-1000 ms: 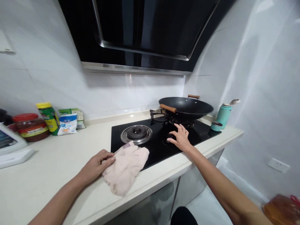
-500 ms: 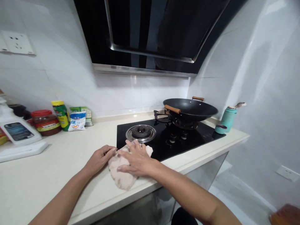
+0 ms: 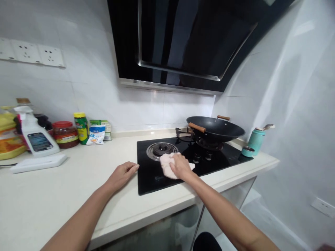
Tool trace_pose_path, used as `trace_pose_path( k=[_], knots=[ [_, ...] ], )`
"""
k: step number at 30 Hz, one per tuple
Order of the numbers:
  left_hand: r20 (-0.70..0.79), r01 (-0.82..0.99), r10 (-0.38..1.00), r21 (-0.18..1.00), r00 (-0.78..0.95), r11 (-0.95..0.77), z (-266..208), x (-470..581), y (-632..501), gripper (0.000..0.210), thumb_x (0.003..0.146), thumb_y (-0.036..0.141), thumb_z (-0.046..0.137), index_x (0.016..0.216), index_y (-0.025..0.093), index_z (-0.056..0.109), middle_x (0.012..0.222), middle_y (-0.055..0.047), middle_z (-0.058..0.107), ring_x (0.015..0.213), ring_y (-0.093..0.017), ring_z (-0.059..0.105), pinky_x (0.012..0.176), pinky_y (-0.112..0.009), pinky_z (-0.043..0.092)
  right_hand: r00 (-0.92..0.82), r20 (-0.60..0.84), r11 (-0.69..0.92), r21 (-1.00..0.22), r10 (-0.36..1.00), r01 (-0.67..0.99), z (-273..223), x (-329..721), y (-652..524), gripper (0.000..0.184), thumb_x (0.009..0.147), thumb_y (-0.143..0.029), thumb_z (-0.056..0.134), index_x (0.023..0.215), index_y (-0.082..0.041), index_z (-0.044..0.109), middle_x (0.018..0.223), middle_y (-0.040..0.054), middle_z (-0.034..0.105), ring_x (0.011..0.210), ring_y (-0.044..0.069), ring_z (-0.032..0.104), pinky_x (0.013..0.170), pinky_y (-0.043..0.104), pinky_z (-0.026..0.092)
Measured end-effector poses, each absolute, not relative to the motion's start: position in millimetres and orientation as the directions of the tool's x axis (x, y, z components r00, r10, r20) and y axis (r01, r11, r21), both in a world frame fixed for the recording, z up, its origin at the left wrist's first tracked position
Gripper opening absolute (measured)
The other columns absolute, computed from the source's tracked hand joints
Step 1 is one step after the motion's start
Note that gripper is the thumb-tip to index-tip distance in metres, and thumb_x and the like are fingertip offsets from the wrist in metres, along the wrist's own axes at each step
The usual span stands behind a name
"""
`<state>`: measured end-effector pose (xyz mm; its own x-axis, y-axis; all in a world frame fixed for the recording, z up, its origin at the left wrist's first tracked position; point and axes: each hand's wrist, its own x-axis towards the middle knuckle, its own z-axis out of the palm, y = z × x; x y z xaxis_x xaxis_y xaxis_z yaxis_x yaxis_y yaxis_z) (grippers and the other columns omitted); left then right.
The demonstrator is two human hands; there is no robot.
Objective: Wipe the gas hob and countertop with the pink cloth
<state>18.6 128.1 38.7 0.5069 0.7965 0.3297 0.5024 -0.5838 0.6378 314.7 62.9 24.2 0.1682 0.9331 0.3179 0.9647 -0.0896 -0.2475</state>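
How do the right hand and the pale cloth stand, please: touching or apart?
Touching: the head view shows the right hand directly on the pale cloth, which spreads out on both sides of it.

The right of the 2 hands partly hides the cloth (stovetop lettering blurred).

Right hand's on top of the cloth, which is on the stove. Burner's beyond it to the left, knobs just right, wok further back right. Left hand's beside the stove's left edge, with the jar and spray bottle further back, off to its left.
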Motion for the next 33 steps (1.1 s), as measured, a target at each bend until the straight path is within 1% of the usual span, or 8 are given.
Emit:
trace_pose_path(
  k=[3, 6, 10, 14, 20, 26, 29, 33],
  knots=[
    [0.335, 0.489, 0.787, 0.638, 0.519, -0.594, 38, 19, 127, 0.049, 0.091, 0.063, 0.045, 0.092, 0.022, 0.072, 0.095, -0.007, 0.073, 0.091, -0.027, 0.067, 0.085, -0.038, 0.050, 0.354, 0.305, -0.280, -0.263, 0.884, 0.924, 26, 331, 89, 0.034, 0.096, -0.029, 0.045, 0.126, -0.017, 0.055, 0.127, 0.0191, 0.059, 0.117, 0.032, 0.055, 0.095, 0.047, 0.042],
    [0.327, 0.487, 0.777, 0.632, 0.537, -0.603, 38, 21, 124, 0.047, 0.092, 0.061, 0.045, 0.087, 0.022, 0.070, 0.089, -0.006, 0.072, 0.086, -0.025, 0.066, 0.081, -0.036, 0.050, 0.463, 0.271, -0.396, -0.267, 0.844, 0.878, 30, 342, 118, 0.034, 0.091, -0.025, 0.052, 0.123, -0.015, 0.057, 0.124, 0.0223, 0.060, 0.118, 0.035, 0.057, 0.095, 0.051, 0.042],
    [0.313, 0.508, 0.773, 0.608, 0.552, -0.610, 40, 23, 117, 0.046, 0.095, 0.059, 0.042, 0.091, 0.022, 0.070, 0.091, -0.005, 0.070, 0.087, -0.024, 0.065, 0.080, -0.035, 0.049, 0.537, 0.242, -0.479, -0.260, 0.808, 0.838, 32, 355, 156, 0.040, 0.086, -0.023, 0.059, 0.124, -0.012, 0.059, 0.124, 0.0253, 0.060, 0.121, 0.037, 0.056, 0.096, 0.050, 0.042],
    [0.285, 0.529, 0.734, 0.540, 0.617, -0.654, 44, 27, 108, 0.042, 0.098, 0.055, 0.042, 0.102, 0.025, 0.072, 0.101, -0.005, 0.070, 0.093, -0.023, 0.064, 0.084, -0.035, 0.048, 0.562, 0.257, -0.509, -0.247, 0.786, 0.824, 33, 372, 192, 0.040, 0.092, -0.029, 0.052, 0.126, -0.010, 0.058, 0.128, 0.0271, 0.057, 0.123, 0.037, 0.054, 0.097, 0.051, 0.041],
    [0.328, 0.604, 0.693, 0.341, 0.642, -0.720, 47, 31, 104, 0.037, 0.099, 0.051, 0.046, 0.108, 0.027, 0.073, 0.102, -0.007, 0.070, 0.086, -0.023, 0.063, 0.080, -0.038, 0.047, 0.515, 0.201, -0.476, -0.212, 0.834, 0.854, 36, 393, 255, 0.042, 0.100, -0.037, 0.042, 0.131, -0.013, 0.057, 0.133, 0.0242, 0.054, 0.126, 0.037, 0.051, 0.096, 0.053, 0.044],
    [0.448, 0.604, 0.592, 0.135, 0.669, -0.785, 47, 27, 108, 0.035, 0.104, 0.042, 0.042, 0.107, 0.023, 0.071, 0.095, -0.007, 0.069, 0.080, -0.020, 0.062, 0.076, -0.037, 0.046, 0.394, 0.119, -0.376, -0.147, 0.911, 0.915, 46, 369, 319, 0.047, 0.097, -0.044, 0.059, 0.135, -0.018, 0.054, 0.140, 0.0113, 0.053, 0.123, 0.027, 0.055, 0.103, 0.053, 0.045],
    [0.517, 0.620, 0.567, 0.087, 0.641, -0.780, 47, 25, 110, 0.033, 0.105, 0.037, 0.041, 0.105, 0.021, 0.070, 0.092, -0.005, 0.069, 0.078, -0.019, 0.062, 0.074, -0.036, 0.046, 0.278, 0.069, -0.268, -0.131, 0.958, 0.955, 50, 334, 344, 0.050, 0.097, -0.049, 0.054, 0.137, -0.019, 0.053, 0.143, 0.0135, 0.050, 0.130, 0.030, 0.049, 0.107, 0.054, 0.040],
    [0.568, 0.659, 0.572, 0.067, 0.592, -0.749, 47, 21, 117, 0.036, 0.105, 0.038, 0.040, 0.101, 0.021, 0.071, 0.088, -0.004, 0.069, 0.073, -0.018, 0.062, 0.071, -0.034, 0.045, 0.062, 0.006, -0.061, -0.124, 0.998, 0.990, 52, 273, 355, 0.060, 0.099, -0.059, 0.040, 0.146, -0.023, 0.046, 0.153, 0.0181, 0.039, 0.142, 0.034, 0.034, 0.112, 0.055, 0.027]
  ],
)
